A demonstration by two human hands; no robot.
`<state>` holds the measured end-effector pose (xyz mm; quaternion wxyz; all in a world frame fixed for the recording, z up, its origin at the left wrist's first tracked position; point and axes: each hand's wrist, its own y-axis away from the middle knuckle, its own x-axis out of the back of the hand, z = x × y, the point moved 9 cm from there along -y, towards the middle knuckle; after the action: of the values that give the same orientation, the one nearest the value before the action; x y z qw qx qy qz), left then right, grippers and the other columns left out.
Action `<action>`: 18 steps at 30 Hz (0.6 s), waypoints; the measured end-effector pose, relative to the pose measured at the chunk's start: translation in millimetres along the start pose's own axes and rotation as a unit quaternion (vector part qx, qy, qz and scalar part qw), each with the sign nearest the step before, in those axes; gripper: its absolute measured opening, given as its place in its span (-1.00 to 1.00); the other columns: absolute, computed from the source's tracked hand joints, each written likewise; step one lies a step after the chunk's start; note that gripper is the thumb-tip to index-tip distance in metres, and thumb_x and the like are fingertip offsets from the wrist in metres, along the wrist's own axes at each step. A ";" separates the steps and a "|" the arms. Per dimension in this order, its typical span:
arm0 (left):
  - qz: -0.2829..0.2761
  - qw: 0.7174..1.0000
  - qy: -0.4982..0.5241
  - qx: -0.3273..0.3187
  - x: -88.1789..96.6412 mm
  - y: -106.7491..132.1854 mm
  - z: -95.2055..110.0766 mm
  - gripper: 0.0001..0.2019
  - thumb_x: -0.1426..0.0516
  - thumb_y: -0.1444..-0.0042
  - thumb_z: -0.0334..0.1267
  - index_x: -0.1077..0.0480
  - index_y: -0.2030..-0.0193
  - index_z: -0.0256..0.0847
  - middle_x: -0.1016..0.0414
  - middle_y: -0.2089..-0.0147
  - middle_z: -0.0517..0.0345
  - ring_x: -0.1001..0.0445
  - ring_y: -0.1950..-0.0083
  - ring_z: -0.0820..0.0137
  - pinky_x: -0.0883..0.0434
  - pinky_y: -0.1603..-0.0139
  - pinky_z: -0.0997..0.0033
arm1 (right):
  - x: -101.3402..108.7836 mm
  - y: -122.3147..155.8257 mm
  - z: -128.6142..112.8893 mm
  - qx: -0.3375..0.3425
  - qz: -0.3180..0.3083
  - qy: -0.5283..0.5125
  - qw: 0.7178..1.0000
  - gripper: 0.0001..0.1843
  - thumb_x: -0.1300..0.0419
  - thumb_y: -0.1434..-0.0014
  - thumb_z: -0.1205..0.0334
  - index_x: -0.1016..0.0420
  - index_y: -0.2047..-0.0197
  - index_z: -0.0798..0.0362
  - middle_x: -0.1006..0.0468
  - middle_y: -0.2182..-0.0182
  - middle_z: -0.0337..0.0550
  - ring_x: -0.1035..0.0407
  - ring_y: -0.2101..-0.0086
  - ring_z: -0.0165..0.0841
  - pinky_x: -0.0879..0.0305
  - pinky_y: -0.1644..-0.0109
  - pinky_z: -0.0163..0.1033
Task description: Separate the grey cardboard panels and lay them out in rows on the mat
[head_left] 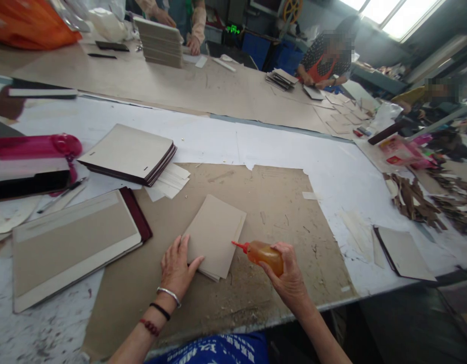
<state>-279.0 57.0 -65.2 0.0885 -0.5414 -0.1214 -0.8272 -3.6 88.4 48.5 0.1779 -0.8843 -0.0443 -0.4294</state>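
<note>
My right hand (pixel 288 278) is wrapped round a glue bottle (pixel 267 257) of amber liquid, held on its side. Its red nozzle points left, at the right edge of a small stack of beige cardboard sheets (pixel 217 232). On that stack's lower left corner lies my left hand (pixel 178 268), fingers stretched out and thumb spread. The sheets rest on a stained brown paper mat (pixel 271 202); their lower edges are slightly fanned.
Left of the mat lie a large board with a maroon edge (pixel 74 242) and a stack of dark-edged covers (pixel 131 151). A pink pouch (pixel 36 146) sits at far left. At right are a grey cover piece (pixel 404 253) and brown scraps (pixel 413 199). Several people work across the table.
</note>
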 end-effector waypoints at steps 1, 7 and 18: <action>-0.001 1.000 0.001 0.001 0.3 -0.1 0.3 -0.41 -0.10 -0.09 -0.09 -0.14 -0.21 -0.34 -0.19 -0.22 -0.21 -0.20 -0.18 0.06 -0.21 -0.14 0.06 | -0.2 3.4 -1.6 0.001 -0.003 -0.003 1.000 -0.65 -0.17 -0.13 0.18 -0.18 0.03 -0.02 -0.29 0.17 -0.06 -0.26 0.12 -0.19 -0.33 0.06 -0.01; 0.007 1.000 0.004 -0.003 0.5 0.1 0.7 -0.43 -0.09 -0.09 -0.10 -0.13 -0.20 -0.32 -0.19 -0.22 -0.19 -0.20 -0.19 0.07 -0.20 -0.14 0.07 | -0.9 24.4 -9.8 0.008 -0.010 -0.011 1.000 -0.66 -0.16 -0.13 0.17 -0.20 0.03 -0.03 -0.30 0.18 -0.07 -0.28 0.12 -0.19 -0.34 0.06 -0.03; -0.002 1.000 0.011 0.007 4.0 -0.8 2.7 -0.43 -0.13 -0.08 -0.12 -0.17 -0.19 -0.33 -0.21 -0.22 -0.19 -0.20 -0.19 0.07 -0.19 -0.16 0.07 | -7.3 53.5 -9.4 -0.040 -0.035 -0.063 0.997 -0.64 -0.21 -0.09 0.15 -0.25 0.05 -0.05 -0.34 0.16 -0.08 -0.30 0.09 -0.18 -0.34 0.03 -0.04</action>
<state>-278.4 58.5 -60.6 0.0919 -0.5315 -0.1276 -0.8323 -2.7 35.7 33.4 0.1246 -0.9140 -0.0690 -0.3798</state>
